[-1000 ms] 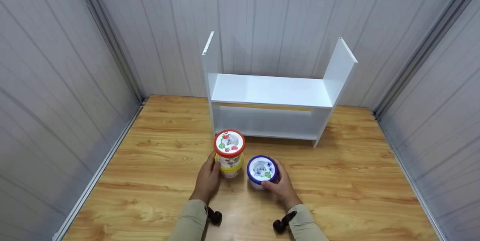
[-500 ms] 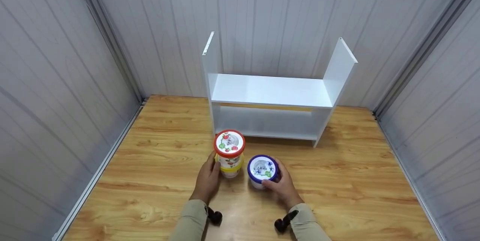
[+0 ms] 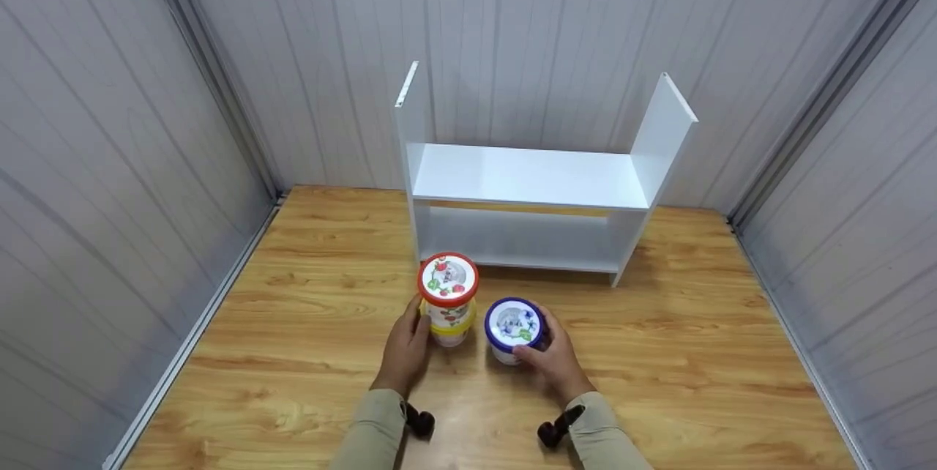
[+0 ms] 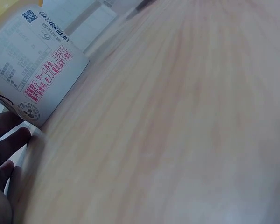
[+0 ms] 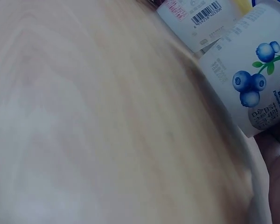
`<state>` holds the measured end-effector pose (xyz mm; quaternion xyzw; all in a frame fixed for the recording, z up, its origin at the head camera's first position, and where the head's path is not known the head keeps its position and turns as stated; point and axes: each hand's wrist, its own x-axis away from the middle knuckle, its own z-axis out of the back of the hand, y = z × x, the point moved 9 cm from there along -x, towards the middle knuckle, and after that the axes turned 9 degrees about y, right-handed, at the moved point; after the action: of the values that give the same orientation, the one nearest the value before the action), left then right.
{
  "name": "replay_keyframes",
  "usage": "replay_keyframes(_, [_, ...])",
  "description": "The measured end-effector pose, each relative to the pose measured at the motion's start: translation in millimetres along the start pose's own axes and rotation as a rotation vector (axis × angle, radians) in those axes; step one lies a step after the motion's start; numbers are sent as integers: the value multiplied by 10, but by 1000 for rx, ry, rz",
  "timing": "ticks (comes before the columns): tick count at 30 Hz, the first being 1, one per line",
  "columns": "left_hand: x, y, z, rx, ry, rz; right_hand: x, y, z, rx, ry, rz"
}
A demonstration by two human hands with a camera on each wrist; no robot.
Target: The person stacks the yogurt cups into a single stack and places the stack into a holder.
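A red-lidded tub [image 3: 449, 279] with strawberry pictures stands on a yellow-lidded tub [image 3: 449, 337] in the head view. My left hand [image 3: 403, 349] holds the lower tub from its left side, thumb toward me. In the left wrist view, fingers [image 4: 14, 142] lie by the base of that tub [image 4: 35, 65]. Just right of the stack, my right hand [image 3: 558, 360] grips a blue-lidded tub [image 3: 514, 325], its thumb at the near rim. Blueberries show on this tub's side [image 5: 252, 70] in the right wrist view; whether its base touches the table I cannot tell.
Behind the tubs stands a white two-tier shelf [image 3: 531, 176] with upright side panels. Its left front corner is close behind the stack. Pale panelled walls [image 3: 512, 31] enclose the wooden table [image 3: 307, 294] at the back and both sides.
The blue-lidded tub and my right hand have shifted slightly away from me and to the right. My left hand and the stacked tubs stay where they were.
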<state>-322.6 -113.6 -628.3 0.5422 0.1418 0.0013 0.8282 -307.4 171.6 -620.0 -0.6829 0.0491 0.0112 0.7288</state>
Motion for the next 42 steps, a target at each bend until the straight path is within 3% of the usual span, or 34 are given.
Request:
replay_keyframes(10, [-2, -33, -14, 7, -3, 52, -36, -129, 33, 24, 19, 4])
replay_keyframes(16, [7, -27, -12, 14, -8, 55, -78, -182, 31, -20, 10, -10])
replay_keyframes(24, [8, 2, -3, 18, 12, 16, -129, -305, 14, -77, -15, 44])
replay_keyframes(31, [0, -24, -9, 3, 1, 47, -151, -359, 45, -1, 0, 45])
replay_keyframes(42, [-4, 3, -7, 4, 2, 8, -201, -455, 59, 32, 6, 35])
